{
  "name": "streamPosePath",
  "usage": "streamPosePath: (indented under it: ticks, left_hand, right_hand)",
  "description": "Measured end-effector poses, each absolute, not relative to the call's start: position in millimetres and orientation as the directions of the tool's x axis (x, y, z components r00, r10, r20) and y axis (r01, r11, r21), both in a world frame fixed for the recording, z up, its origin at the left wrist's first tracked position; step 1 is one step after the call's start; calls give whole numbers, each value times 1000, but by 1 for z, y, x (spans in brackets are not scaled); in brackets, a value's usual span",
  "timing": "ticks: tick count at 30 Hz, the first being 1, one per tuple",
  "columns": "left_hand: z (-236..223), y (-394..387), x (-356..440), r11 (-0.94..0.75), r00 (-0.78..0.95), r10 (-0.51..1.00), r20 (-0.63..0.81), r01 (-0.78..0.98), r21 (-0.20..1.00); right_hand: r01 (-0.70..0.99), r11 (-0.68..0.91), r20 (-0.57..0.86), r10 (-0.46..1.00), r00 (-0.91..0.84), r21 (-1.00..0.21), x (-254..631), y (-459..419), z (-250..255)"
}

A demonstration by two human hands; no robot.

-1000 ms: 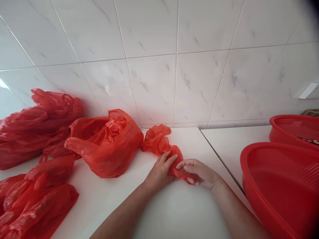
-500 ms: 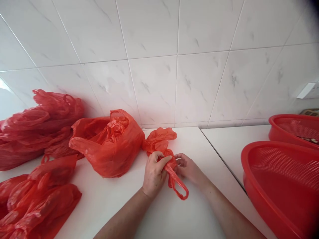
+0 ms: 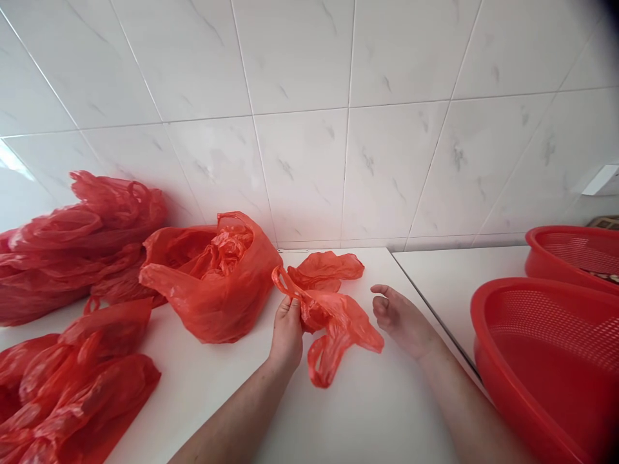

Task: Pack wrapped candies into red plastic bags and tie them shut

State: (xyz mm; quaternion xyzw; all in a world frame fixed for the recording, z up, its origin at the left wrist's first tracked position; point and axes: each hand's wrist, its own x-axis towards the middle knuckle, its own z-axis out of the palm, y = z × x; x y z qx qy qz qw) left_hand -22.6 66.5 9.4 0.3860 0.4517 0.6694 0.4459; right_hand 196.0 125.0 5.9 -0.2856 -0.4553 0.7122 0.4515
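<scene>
Drawn apart now, the left hand [image 3: 287, 336] and right hand [image 3: 401, 322] leave a loose bag [image 3: 336, 319] spread on the counter. Against a tiled wall [image 3: 300, 129], a white counter [image 3: 367, 419] holds red colanders [image 3: 546, 367], cut off at right, heaped red bags [image 3: 72, 251], cut off at left, and a stuffed bag [image 3: 207, 290]. Left fingers pinch the loose bag's handle, partly hidden behind it; the right hand, open, fingers lightly curled, rests just beside it.

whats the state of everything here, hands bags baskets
left hand, fingers closed on the loose bag's handle
right hand, open, off the bag
loose red plastic bag, crumpled, unfolded on the white counter
stuffed red plastic bag, mouth open, crumpled plastic inside
rear red pile of bags, heaped
front red pile of bags, heaped
near red colander, upright
far red colander, upright, something inside
</scene>
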Motion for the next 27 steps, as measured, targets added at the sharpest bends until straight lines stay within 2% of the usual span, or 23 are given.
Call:
streamPosePath:
  ticks: [4,10,12,16,19,22,27]
  left_hand:
    - [8,68,-22,-167,-305,950,62,-330,929]
    - [10,68,-23,-235,-386,916,106,-304,923]
    - [14,65,-21,-267,-402,904,146,-266,926]
    - [22,56,-10,-283,-330,922,201,-223,933]
    - [20,54,-6,-265,-266,943,202,-228,937]
    - [13,57,-5,-233,-215,960,182,-246,941]
    - [7,61,-5,-179,-124,981,147,-296,938]
  right_hand:
    - [-243,-142,21,824,-567,-960,191,117,13]
    - [84,-123,-144,639,-756,-989,185,103,29]
    - [89,-83,-121,581,-805,-993,180,96,40]
    - [-89,-38,56,524,-850,-995,164,84,59]
    - [-167,-56,95,633,-768,-984,156,84,55]
    - [-205,-98,54,778,-625,-974,154,90,39]
    - [-196,-124,-25,896,-444,-973,156,107,22]
